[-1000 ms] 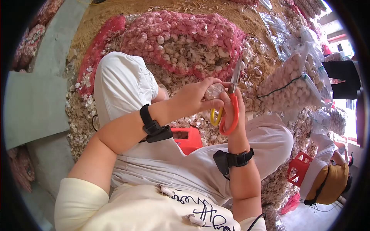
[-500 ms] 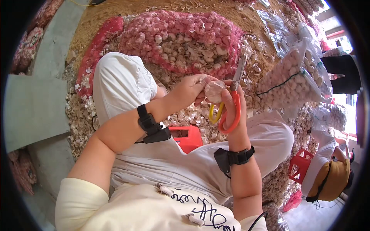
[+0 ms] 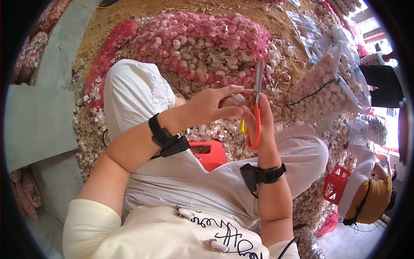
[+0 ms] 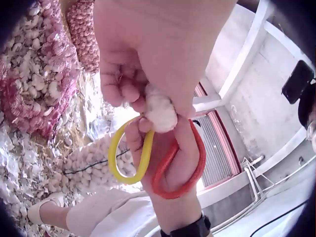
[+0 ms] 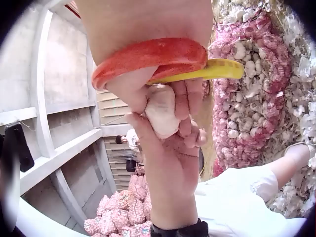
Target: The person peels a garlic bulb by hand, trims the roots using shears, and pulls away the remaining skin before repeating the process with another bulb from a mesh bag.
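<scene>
A whitish garlic bulb (image 3: 234, 100) is pinched between both hands over the lap. My left hand (image 3: 211, 103) curls its fingers and thumb round the bulb from the left. On the other side my right hand (image 3: 262, 118) grips the same bulb (image 5: 162, 111) with thumb and fingers. Scissors with a red handle loop (image 3: 254, 129) and a yellow one hang on my right hand, their blades (image 3: 258, 77) pointing away from me. In the left wrist view the yellow loop (image 4: 114, 158) and red loop (image 4: 197, 173) lie beside the right palm, below the bulb (image 4: 161, 112).
Ahead lies an opened pink net sack (image 3: 189, 26) of garlic. A clear bag (image 3: 319, 86) of bulbs stands at the right. Peelings cover the floor round my legs, with a red plastic object (image 3: 211, 164) between them. Another person (image 3: 366, 198) sits far right, near a red stool (image 3: 336, 185).
My left hand has come back over the bulb, which half a second ago showed more fully. The scissors have turned, with their blades now nearly upright in view and their loops narrower.
</scene>
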{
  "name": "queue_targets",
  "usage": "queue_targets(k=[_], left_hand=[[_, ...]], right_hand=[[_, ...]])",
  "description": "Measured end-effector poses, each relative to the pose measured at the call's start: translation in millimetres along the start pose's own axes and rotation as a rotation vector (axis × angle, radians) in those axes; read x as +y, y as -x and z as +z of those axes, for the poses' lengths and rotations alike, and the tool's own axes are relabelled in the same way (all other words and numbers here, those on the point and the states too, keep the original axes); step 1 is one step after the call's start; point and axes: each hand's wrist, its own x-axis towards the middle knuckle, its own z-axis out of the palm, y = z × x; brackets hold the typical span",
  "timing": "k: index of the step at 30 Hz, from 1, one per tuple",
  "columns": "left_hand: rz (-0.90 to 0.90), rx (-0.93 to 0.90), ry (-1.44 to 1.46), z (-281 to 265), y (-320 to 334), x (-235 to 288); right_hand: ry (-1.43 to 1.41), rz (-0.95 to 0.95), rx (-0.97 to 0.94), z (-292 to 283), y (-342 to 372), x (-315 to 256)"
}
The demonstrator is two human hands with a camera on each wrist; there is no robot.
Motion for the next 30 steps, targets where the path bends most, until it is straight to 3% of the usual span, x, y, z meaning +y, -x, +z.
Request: queue_targets(k=[3, 5, 9, 11, 12, 14, 17, 21, 23, 27, 29, 30], left_hand=[[0.039, 0.134, 0.129, 15, 0, 0], [0.172, 0.395, 0.302, 26, -5, -3], [0.188, 0.403, 0.087, 22, -1, -6], [-0.057, 0.184, 0.162, 11, 5, 13], [-0.057, 0.184, 0.162, 13, 3, 7], [0.183, 0.259, -0.08, 18, -3, -9], [0.14, 0.334, -0.111, 24, 0, -6], [0.076, 0.299, -0.072, 26, 3, 3], [0.207, 0.392, -0.066, 28, 1, -2], [0.215, 0.472, 0.014, 32, -3, -4], [0.034, 0.355, 0.265, 31, -2, -4], [0.035, 0.354, 0.265, 29, -1, 1]], right_hand=[[-0.041, -0.048, 0.12, 2, -4, 2], [-0.13, 0.013, 0.136, 2, -3, 2], [-0.132, 0.071, 0.044, 5, -2, 4], [-0.156, 0.072, 0.045, 8, -2, 0], [-0.159, 0.071, 0.045, 8, -2, -1], [-0.164, 0.069, 0.046, 8, -3, -3], [-0.162, 0.093, 0.052, 8, -3, -3], [-0.212, 0.097, 0.049, 6, -1, -1], [-0.223, 0.099, 0.042, 5, 0, -2], [-0.249, 0.079, 0.051, 4, -1, -7], [-0.258, 0.058, 0.059, 3, -2, -7], [-0.218, 0.065, 0.069, 2, -2, -6]])
